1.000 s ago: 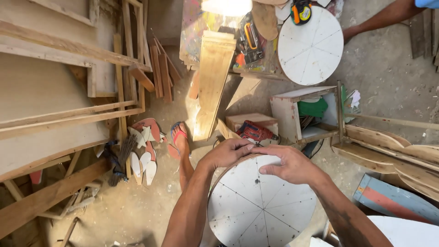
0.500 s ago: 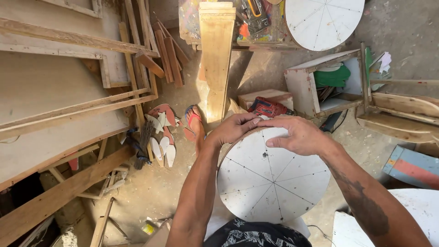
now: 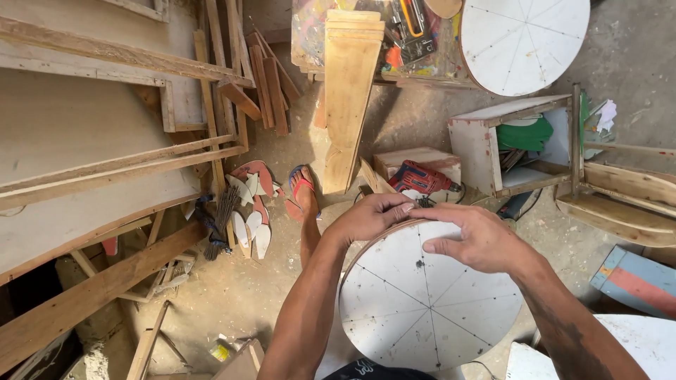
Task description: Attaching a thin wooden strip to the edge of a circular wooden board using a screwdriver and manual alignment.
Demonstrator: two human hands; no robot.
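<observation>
Closest to the camera, a white round wooden disc [image 3: 429, 302] marked with thin pencilled spokes is propped on edge against the person's lap, its face turned upward. A thin brown band [image 3: 362, 248] is seen running along its upper left rim. The left hand [image 3: 370, 218] is closed over the far rim, fingers curled and pinched onto the edge where the band ends. The right hand [image 3: 479, 239] is laid on the disc's face just beside it, fingers held together and bent toward the left fingertips; whether they actually grip the rim cannot be told.

Judging from this, the edge of the disc is being worked at its top, with the band pressed or fitted to the rim. For that work to go on, the disc would need to be kept steady and the pinch kept right at the band's loose end.

Just beyond the hands, a foot in a red-and-blue sandal [image 3: 303, 190] is planted on the dusty floor, with small white leaf-shaped cutouts [image 3: 246, 229] near it. A red power drill [image 3: 422, 179] is lying by a small wooden box [image 3: 415, 156]. Farther off, a pale upright plank [image 3: 348, 91] and a second white spoked disc [image 3: 524, 42] are seen.
</observation>
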